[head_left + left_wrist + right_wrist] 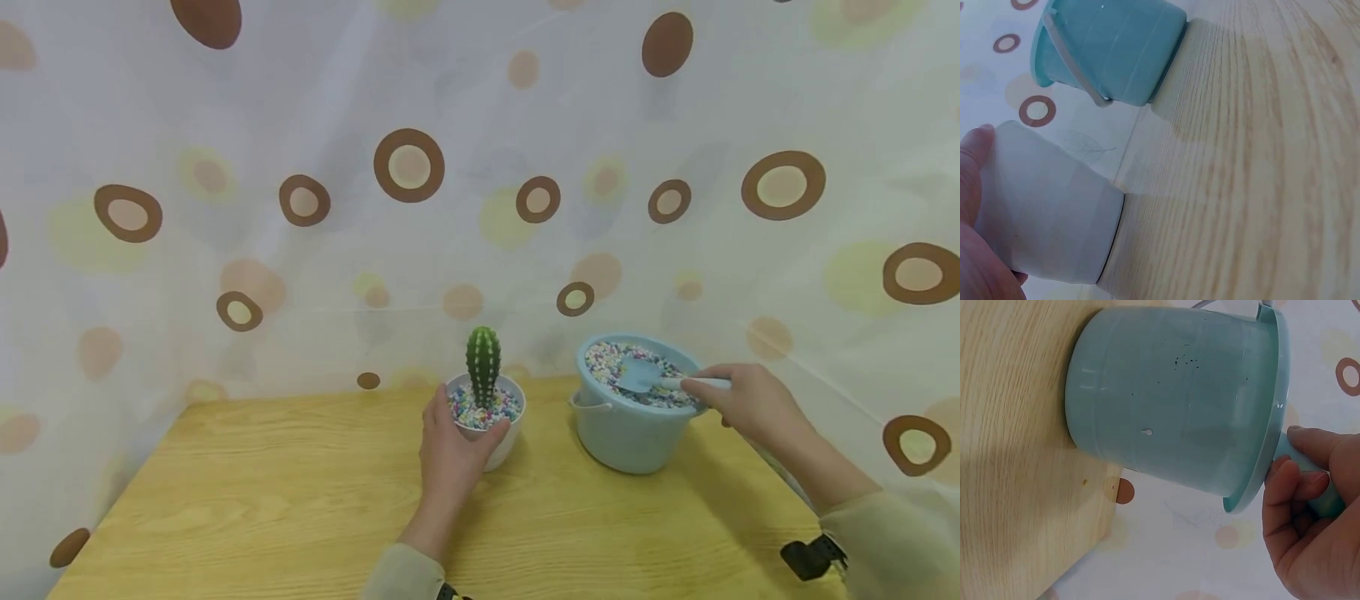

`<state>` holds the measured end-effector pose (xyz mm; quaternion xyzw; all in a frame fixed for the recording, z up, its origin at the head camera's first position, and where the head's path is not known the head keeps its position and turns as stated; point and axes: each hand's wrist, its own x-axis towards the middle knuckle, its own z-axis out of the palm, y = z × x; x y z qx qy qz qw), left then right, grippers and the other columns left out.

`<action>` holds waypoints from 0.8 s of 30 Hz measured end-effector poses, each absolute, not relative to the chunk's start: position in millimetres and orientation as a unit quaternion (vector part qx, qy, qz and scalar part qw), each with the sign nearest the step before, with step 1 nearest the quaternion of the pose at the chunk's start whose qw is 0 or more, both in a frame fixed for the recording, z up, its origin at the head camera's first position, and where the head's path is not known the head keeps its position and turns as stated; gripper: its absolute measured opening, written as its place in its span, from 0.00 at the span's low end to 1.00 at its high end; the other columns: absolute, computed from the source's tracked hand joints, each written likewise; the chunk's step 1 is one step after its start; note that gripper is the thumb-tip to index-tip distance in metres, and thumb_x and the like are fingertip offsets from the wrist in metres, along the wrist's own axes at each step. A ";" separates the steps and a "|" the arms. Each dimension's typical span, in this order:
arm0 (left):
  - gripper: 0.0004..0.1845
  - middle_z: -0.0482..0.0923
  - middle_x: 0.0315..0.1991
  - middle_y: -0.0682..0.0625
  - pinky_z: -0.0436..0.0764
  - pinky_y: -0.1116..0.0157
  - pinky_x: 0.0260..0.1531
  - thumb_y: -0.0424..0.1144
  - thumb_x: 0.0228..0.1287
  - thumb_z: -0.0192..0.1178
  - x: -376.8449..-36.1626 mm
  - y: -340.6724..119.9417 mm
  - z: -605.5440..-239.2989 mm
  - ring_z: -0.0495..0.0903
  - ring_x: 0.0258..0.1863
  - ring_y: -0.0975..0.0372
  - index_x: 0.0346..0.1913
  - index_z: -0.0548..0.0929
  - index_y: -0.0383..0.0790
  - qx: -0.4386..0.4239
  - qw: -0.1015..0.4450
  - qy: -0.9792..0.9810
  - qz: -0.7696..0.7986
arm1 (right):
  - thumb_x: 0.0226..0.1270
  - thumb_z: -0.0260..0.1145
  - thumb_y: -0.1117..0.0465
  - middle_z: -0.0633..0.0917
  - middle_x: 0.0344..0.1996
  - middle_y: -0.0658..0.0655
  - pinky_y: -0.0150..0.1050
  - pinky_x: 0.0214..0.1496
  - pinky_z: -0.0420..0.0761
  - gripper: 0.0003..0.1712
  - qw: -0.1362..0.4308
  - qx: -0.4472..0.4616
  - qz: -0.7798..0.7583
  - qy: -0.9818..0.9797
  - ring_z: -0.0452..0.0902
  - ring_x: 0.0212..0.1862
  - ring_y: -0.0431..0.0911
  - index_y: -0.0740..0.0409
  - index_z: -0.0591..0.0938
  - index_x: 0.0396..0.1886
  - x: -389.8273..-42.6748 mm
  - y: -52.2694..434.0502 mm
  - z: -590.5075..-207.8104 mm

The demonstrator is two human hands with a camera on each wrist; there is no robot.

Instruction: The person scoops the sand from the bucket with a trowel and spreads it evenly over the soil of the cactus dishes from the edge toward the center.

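Left hand: my left hand [452, 446] is wrapped round the near side of the white pot [501, 442], steadying it on the wooden table [300, 492]; the left wrist view shows thumb and palm against the pot wall.
Right hand: my right hand [750, 404] grips the pale handle of the small blue scoop [643, 376], fingers curled round it at the bucket's rim.
Scoop: blade lies on the coloured gravel [611, 360] inside the blue bucket [630, 433]; I cannot tell whether it is loaded.
Pot: holds a green cactus [483, 363], upright, with the same gravel about its base; it stands just beside the bucket, to its left, not touching.
Step in hand: I judge this as taking up gravel from the bucket.
Next move calls for: a level lift, a short carry leftward, and a tip clear of the cactus spines, pot held firm.
Risk: loose pebbles may roll off the blade onto the table.
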<state>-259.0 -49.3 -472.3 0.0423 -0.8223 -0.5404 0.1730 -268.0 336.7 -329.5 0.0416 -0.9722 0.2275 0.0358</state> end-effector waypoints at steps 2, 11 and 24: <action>0.64 0.61 0.82 0.32 0.73 0.30 0.70 0.64 0.61 0.80 -259.5 -49.6 -471.7 0.69 0.75 0.32 0.88 0.57 0.37 0.044 0.171 -0.824 -0.539 | 0.86 0.62 0.38 0.90 0.49 0.66 0.46 0.35 0.80 0.39 0.031 0.035 0.243 -0.969 0.85 0.35 0.50 0.71 0.83 0.68 -266.8 337.1 -329.6; 0.64 0.59 0.83 0.33 0.71 0.30 0.71 0.63 0.62 0.80 -258.8 -50.8 -471.9 0.68 0.77 0.32 0.89 0.56 0.38 0.044 0.169 -0.821 -0.544 | 0.84 0.62 0.34 0.89 0.54 0.68 0.46 0.36 0.82 0.43 0.031 0.021 0.269 -0.962 0.84 0.37 0.52 0.70 0.81 0.71 -261.5 335.1 -329.2; 0.64 0.58 0.83 0.32 0.72 0.29 0.70 0.63 0.62 0.80 -259.3 -48.8 -473.9 0.68 0.76 0.32 0.88 0.55 0.37 0.036 0.168 -0.820 -0.547 | 0.85 0.61 0.34 0.87 0.35 0.54 0.46 0.36 0.79 0.43 0.043 0.016 0.291 -0.956 0.81 0.36 0.52 0.69 0.81 0.73 -251.8 339.8 -338.7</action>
